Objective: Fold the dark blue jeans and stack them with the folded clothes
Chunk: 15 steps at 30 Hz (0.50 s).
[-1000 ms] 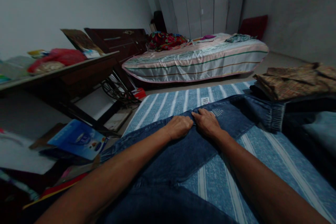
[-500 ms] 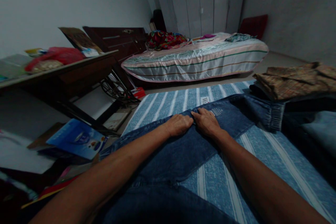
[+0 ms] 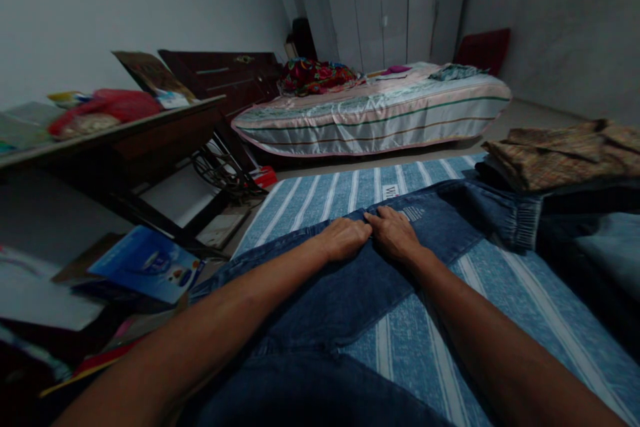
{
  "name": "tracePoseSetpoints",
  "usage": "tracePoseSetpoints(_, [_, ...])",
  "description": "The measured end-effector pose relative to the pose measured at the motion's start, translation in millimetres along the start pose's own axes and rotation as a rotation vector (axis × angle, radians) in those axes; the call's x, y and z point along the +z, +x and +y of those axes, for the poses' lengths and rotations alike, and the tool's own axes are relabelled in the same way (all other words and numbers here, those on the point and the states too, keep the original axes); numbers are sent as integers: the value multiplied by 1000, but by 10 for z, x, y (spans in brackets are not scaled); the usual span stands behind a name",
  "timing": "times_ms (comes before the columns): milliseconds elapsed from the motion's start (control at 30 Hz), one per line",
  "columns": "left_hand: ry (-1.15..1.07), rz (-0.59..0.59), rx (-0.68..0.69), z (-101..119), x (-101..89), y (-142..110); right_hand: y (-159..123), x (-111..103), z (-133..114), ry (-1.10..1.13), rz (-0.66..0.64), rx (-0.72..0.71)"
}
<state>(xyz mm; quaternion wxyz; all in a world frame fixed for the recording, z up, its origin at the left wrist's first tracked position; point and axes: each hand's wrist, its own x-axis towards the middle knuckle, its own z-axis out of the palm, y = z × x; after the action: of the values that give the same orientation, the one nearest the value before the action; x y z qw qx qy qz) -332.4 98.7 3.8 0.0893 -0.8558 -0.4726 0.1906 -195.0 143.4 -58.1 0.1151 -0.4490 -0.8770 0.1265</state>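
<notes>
A pair of dark blue jeans (image 3: 340, 300) lies spread across a blue-and-white striped sheet (image 3: 480, 280). One leg stretches to the right and ends in a gathered elastic cuff; the other comes toward me at the bottom. My left hand (image 3: 345, 238) is closed on the far edge of the stretched leg, knuckles up. Right beside it, almost touching, my right hand (image 3: 395, 232) grips the same edge, its thumb pointing at the left hand. A pale printed patch shows on the denim just right of my right hand. The fingertips of both hands are hidden in the cloth.
Folded brown checked clothes (image 3: 565, 153) are stacked at the right, near dark and light-blue garments (image 3: 613, 247). At the left stand a sewing-machine table (image 3: 135, 130) and a blue box (image 3: 150, 263). Beyond the sheet is a bed (image 3: 380, 117) with a satiny cover.
My left hand has shifted slightly to the right, closer to my right hand. The right hand and the jeans stay nearly where they were.
</notes>
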Motion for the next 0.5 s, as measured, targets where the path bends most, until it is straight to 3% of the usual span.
tracePoseSetpoints(500, [46,20,20,42,16,-49,-2,2,-1,-24,4,-1])
